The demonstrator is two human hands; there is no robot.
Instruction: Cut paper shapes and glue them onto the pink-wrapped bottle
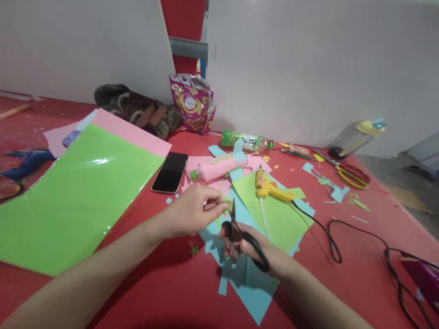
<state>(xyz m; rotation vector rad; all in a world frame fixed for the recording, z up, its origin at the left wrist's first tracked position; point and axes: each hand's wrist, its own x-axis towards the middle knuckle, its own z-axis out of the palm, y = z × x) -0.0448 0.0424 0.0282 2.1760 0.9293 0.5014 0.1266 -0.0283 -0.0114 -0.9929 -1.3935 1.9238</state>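
My right hand [240,240] has its fingers through the black handles of a pair of scissors [253,244], whose blades point up and away from me. Close to the blade tips, my left hand [197,208] is closed in a pinch; whatever it holds is too small to make out. Below both hands lie blue paper [252,283] and a light green sheet [288,228]. A small green paper star [194,250] rests on the red table [147,283]. Beyond the hands, a bottle wrapped in pink paper [222,167] lies on its side.
A yellow glue gun [274,189] trails a black cord [334,249] to the right. Left are a phone [170,172] and a large green paper pack [85,192]. Behind stand a purple snack bag [193,105] and a lying green-capped bottle [247,140]. Red-and-yellow-handled scissors [353,177] lie right.
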